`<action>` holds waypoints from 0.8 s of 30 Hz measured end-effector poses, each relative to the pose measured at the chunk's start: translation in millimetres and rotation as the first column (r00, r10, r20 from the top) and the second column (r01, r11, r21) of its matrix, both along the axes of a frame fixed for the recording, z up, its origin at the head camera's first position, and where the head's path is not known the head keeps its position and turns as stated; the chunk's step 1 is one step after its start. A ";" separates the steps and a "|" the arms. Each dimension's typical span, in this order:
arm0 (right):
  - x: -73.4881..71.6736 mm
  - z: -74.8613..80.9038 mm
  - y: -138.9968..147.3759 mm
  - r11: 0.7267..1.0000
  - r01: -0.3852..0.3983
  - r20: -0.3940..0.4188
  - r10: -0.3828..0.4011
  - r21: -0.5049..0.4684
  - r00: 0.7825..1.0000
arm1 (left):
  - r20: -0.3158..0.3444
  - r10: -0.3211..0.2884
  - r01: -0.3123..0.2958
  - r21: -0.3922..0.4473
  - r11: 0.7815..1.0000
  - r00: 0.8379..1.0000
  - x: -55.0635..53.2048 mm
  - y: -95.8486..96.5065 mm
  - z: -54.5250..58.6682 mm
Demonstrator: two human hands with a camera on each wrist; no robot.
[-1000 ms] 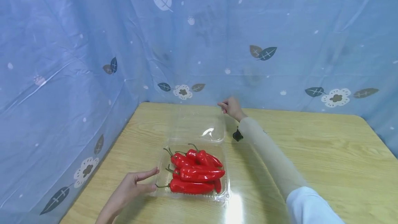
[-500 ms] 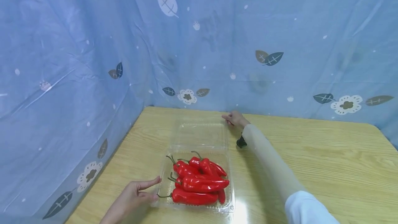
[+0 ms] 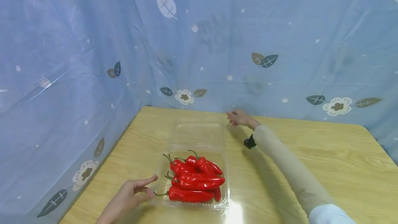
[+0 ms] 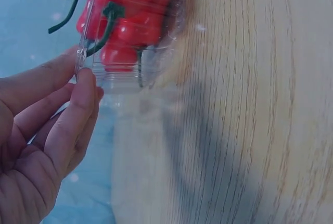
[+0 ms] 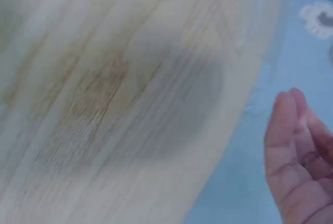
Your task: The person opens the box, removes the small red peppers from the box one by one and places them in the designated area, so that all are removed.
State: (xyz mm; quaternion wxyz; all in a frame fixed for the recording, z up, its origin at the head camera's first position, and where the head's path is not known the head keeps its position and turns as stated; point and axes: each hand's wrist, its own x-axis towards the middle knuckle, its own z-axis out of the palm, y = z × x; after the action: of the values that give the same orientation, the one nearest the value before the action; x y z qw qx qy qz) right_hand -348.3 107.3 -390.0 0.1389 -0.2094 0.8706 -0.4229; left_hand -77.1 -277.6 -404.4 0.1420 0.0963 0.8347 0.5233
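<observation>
A clear plastic clamshell box [image 3: 228, 189] lies on the table with its lid [image 3: 199, 136] folded back toward the wall. Several glossy red chili peppers [image 3: 201, 182] with green stems fill its base. My left hand [image 3: 127, 196] is at the box's near left side; in the left wrist view, its thumb and fingers pinch the rim [image 4: 82, 52]. Beside the far right corner of the lid is my right hand [image 3: 240, 118], fingers loosely bent. Nothing shows between those fingers [image 5: 283, 125] in the right wrist view, and they look apart from the plastic.
The wooden table [image 3: 295, 155] meets a blue leaf-and-flower patterned curtain [image 3: 199, 44] at the back and left, close behind the lid. A small black device [image 3: 249, 142] is at the right wrist. Bare wood stretches to the right of the box.
My right hand has come away from the lid's far corner, a little to the right. The lid lies back. My left hand stays at the rim. The head view has tilted slightly.
</observation>
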 end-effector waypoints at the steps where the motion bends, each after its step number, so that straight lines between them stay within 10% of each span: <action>1: 4.4 2.9 -2.0 1.000 -0.006 -0.027 0.006 -0.015 1.000 | -0.009 -0.004 0.004 -0.009 1.000 1.000 1.1 -0.9 0.3; 14: 84.7 21.2 -13.6 0.981 -0.085 -0.317 0.026 -0.175 0.948 | 0.004 0.037 -0.037 -0.017 0.999 0.999 -6.3 1.8 1.6; 24: 159.7 5.5 -32.1 0.936 -0.178 -0.163 0.134 -0.302 0.978 | -0.002 0.025 -0.025 0.027 0.999 1.000 -1.7 -3.3 2.3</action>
State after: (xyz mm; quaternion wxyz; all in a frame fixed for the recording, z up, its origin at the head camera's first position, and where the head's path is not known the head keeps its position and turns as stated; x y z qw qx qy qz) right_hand -188.5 75.2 -384.5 0.0755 -0.3265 0.7800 -0.5284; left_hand -78.7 -280.9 -402.1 0.1332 0.0883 0.8288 0.5363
